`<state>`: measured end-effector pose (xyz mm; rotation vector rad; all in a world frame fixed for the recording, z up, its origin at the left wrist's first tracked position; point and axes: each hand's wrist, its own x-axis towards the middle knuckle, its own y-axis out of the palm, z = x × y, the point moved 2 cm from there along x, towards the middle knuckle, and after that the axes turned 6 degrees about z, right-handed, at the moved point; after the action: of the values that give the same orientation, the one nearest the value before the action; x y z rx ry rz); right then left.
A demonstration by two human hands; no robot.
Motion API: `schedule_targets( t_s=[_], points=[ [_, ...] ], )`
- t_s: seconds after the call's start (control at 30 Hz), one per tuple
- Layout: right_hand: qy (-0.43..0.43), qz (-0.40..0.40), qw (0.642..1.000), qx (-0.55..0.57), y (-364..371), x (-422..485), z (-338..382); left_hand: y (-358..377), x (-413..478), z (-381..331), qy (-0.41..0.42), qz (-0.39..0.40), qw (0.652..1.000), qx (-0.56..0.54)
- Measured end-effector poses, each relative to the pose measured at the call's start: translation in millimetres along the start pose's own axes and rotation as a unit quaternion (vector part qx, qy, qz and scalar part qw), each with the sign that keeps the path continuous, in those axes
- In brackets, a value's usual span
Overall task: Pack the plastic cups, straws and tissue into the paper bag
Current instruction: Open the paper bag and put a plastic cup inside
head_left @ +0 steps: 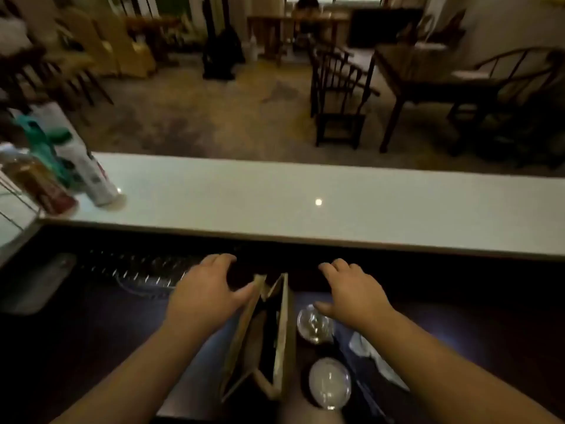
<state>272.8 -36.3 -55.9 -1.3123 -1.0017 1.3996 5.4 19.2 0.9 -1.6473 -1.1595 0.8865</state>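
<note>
Scene: I stand at a dark bench (91, 332), looking down at my two bare hands; the light is dim and the picture soft.
Paper bag: a brown paper bag (282, 338) stands upright in the near middle, its mouth only narrowly parted.
Left hand: my left hand (204, 289) is spread, fingers apart, thumb touching the bag's left top edge; it grips nothing.
Right hand: my right hand (351, 293) hovers with fingers apart just right of the bag, above the far cup, holding nothing.
Cups: two clear plastic cups sit right of the bag, the far cup (315, 324) under my right thumb, the near cup (329, 382) closer to me; neither is in the bag.
Tissue: a pale crumpled tissue (373, 356) lies right of the cups.
Straws: thin dark lengths near the tissue may be straws; I cannot tell.
Risk, bag: the narrow mouth could catch a cup's rim and tip the light bag, I judge.
Risk, cups: reaching down, my forearm could knock the near cup over.
</note>
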Motion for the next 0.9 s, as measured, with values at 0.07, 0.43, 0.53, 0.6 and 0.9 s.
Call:
schedule_targets(
  t_s=[0.07,0.43,0.53,0.6,0.9],
  points=[
    [0.013,0.062,0.998,0.016,32.6,7.8,4.1,27.4,-0.4,5.6,-0.043,0.071,0.996,-0.032],
    [0.052,0.142,0.987,0.044,130.2,27.7,11.8,81.8,-10.2,38.1,-0.138,0.180,0.956,-0.186],
    [0.055,0.153,0.986,0.038,121.0,28.0,14.7,85.8,-8.4,44.9,-0.136,0.189,0.952,-0.201],
    [0.057,0.160,0.985,0.022,103.8,24.8,16.7,90.2,-4.6,48.6,-0.122,0.163,0.966,-0.157],
    [0.035,0.094,0.994,-0.046,-64.3,-19.9,53.1,103.4,9.7,33.5,-0.102,0.135,0.970,-0.173]
  ],
)
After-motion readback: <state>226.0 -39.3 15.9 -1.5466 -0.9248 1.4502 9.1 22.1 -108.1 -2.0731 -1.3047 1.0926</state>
